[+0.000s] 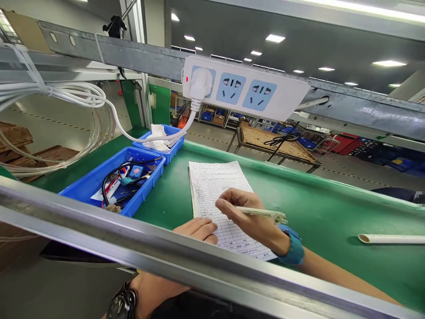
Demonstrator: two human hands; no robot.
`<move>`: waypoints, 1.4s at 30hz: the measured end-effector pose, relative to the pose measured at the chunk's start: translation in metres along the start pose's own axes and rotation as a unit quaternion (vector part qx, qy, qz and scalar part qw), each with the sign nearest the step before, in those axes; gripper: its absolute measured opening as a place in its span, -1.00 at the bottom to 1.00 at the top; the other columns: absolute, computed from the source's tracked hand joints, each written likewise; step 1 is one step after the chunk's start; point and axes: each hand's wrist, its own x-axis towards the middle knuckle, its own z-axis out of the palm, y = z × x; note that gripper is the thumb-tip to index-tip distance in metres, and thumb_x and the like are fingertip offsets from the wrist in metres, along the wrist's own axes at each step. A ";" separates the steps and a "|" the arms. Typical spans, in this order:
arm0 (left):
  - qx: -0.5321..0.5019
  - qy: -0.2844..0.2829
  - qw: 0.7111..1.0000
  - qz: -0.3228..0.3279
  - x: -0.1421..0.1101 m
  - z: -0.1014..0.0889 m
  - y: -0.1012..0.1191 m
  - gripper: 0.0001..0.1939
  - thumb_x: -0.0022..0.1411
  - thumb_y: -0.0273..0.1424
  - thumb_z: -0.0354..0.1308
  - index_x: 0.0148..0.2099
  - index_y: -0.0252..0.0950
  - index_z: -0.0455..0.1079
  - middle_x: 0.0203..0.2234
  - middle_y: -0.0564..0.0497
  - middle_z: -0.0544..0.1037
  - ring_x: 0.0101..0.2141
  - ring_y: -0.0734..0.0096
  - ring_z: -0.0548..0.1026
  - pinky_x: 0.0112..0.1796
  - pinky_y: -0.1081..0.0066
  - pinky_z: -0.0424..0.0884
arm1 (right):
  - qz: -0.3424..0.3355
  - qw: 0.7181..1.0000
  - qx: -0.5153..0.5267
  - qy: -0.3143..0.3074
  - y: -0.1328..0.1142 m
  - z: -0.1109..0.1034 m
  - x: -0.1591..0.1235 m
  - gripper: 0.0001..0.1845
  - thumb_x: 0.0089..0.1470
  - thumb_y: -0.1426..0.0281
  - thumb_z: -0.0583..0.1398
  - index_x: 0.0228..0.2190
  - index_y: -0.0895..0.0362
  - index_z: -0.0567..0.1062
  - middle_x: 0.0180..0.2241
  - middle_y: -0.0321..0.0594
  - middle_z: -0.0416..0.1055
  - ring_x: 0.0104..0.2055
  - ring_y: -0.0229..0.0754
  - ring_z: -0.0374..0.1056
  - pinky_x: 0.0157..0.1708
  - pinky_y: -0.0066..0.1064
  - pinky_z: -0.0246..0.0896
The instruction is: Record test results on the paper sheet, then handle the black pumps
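Note:
A printed paper form (215, 199) with a ruled table lies on the green bench mat (318, 221). My right hand (241, 215) is above the form, shut on a pale ballpoint pen (262, 213), with a blue cuff (292, 246) at the wrist. The pen's tip is hidden behind my fingers. My left hand (195, 230) rests on the form's lower left edge, fingers together and holding nothing. A black wristwatch (122, 305) sits on my left wrist. A white plastic pipe (392, 239) lies on the mat to the right.
An aluminium rail (166, 239) crosses in front of my arms. Two blue bins (113, 181) hold cables and small items at the left. A white power strip (245, 86) with a plug hangs overhead, beside bundled clear tubing (66, 128). A wooden table (275, 144) stands beyond the bench.

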 end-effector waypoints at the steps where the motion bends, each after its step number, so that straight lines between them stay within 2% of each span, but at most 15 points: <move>1: 0.004 0.007 1.000 0.002 0.001 0.002 -0.001 -0.68 0.33 -0.56 0.07 0.09 -0.28 0.42 0.20 -0.09 0.50 0.28 0.26 0.38 0.33 0.16 0.31 | 0.005 1.000 0.006 0.011 0.003 0.006 0.000 -0.59 0.09 0.05 0.26 -0.54 0.12 0.44 -0.61 -0.31 0.34 -0.56 -0.30 0.15 -0.58 -0.41 0.04; 3: 0.004 0.019 1.000 0.008 0.000 0.008 -0.006 -0.68 0.29 -0.55 0.09 0.06 -0.27 0.43 0.17 -0.07 0.52 0.25 0.27 0.40 0.32 0.18 0.33 | 0.021 0.999 0.021 0.039 0.011 0.015 0.001 -0.59 0.08 0.06 0.24 -0.58 0.09 0.36 -0.63 -0.30 0.36 -0.57 -0.28 0.17 -0.57 -0.40 0.06; 6: -0.011 0.019 1.000 0.008 -0.007 0.018 -0.014 -0.54 0.21 -0.53 0.13 0.16 -0.24 0.42 0.24 -0.03 0.48 0.29 0.26 0.36 0.31 0.17 0.35 | 0.047 0.996 0.026 0.066 0.020 0.022 0.004 -0.57 0.06 0.05 0.23 -0.62 0.06 0.30 -0.68 -0.30 0.36 -0.61 -0.28 0.15 -0.57 -0.38 0.05; 10: -0.012 0.015 1.000 0.001 -0.017 0.026 -0.019 -0.46 0.17 -0.52 0.14 0.21 -0.20 0.42 0.28 0.00 0.44 0.31 0.23 0.33 0.29 0.15 0.38 | 0.035 0.993 -0.030 0.110 0.023 0.023 0.004 -0.58 0.02 0.13 0.19 -0.71 0.03 0.22 -0.73 -0.31 0.28 -0.63 -0.28 0.09 -0.56 -0.33 0.03; 16: -0.036 0.025 0.999 0.001 -0.017 0.028 -0.016 -0.44 0.15 -0.53 0.12 0.21 -0.23 0.42 0.28 -0.02 0.44 0.32 0.19 0.32 0.30 0.12 0.36 | 0.029 0.993 -0.055 0.105 0.021 0.024 0.003 -0.59 0.03 0.13 0.17 -0.70 0.00 0.21 -0.70 -0.28 0.28 -0.61 -0.22 0.11 -0.53 -0.25 0.07; 23: -0.043 0.022 0.999 -0.009 -0.015 0.028 -0.017 -0.41 0.10 -0.56 0.13 0.21 -0.23 0.43 0.27 -0.03 0.45 0.29 0.15 0.37 0.30 0.10 0.37 | 0.039 0.992 -0.056 0.108 0.021 0.024 0.003 -0.61 0.00 0.14 0.15 -0.71 0.00 0.19 -0.72 -0.29 0.24 -0.62 -0.24 0.06 -0.56 -0.25 0.01; 26: -0.039 0.041 0.998 -0.003 -0.009 0.021 -0.012 -0.47 0.11 -0.56 0.12 0.15 -0.24 0.46 0.21 -0.05 0.51 0.24 0.18 0.43 0.26 0.15 0.42 | 0.037 0.991 -0.053 0.118 0.021 0.023 0.002 -0.62 0.00 0.16 0.15 -0.71 0.00 0.18 -0.72 -0.30 0.23 -0.63 -0.25 0.05 -0.56 -0.27 0.01; 30: -0.008 0.087 0.996 0.023 0.007 0.006 -0.002 -0.68 0.18 -0.56 0.05 -0.04 -0.34 0.49 0.04 -0.14 0.62 0.11 0.19 0.55 0.17 0.24 0.51 | 0.039 0.991 -0.035 0.124 0.020 0.023 0.001 -0.59 0.01 0.15 0.17 -0.70 0.01 0.18 -0.71 -0.29 0.25 -0.62 -0.25 0.09 -0.56 -0.30 0.05; 33: -0.001 0.102 0.994 0.029 0.015 -0.002 0.003 -0.71 0.20 -0.58 0.02 -0.08 -0.35 0.48 -0.02 -0.15 0.64 0.08 0.21 0.56 0.16 0.29 0.51 | 0.042 0.991 -0.033 0.122 0.019 0.023 0.001 -0.60 0.03 0.16 0.18 -0.70 0.01 0.20 -0.70 -0.28 0.27 -0.62 -0.26 0.10 -0.54 -0.31 0.06; 42: 0.008 0.107 0.994 0.032 0.014 0.000 0.003 -0.74 0.21 -0.57 0.02 -0.09 -0.33 0.44 -0.03 -0.14 0.64 0.08 0.23 0.56 0.15 0.33 0.50 | 0.050 0.991 -0.051 0.112 0.020 0.022 0.000 -0.58 0.04 0.12 0.17 -0.68 0.01 0.18 -0.70 -0.31 0.25 -0.60 -0.25 0.06 -0.54 -0.30 0.02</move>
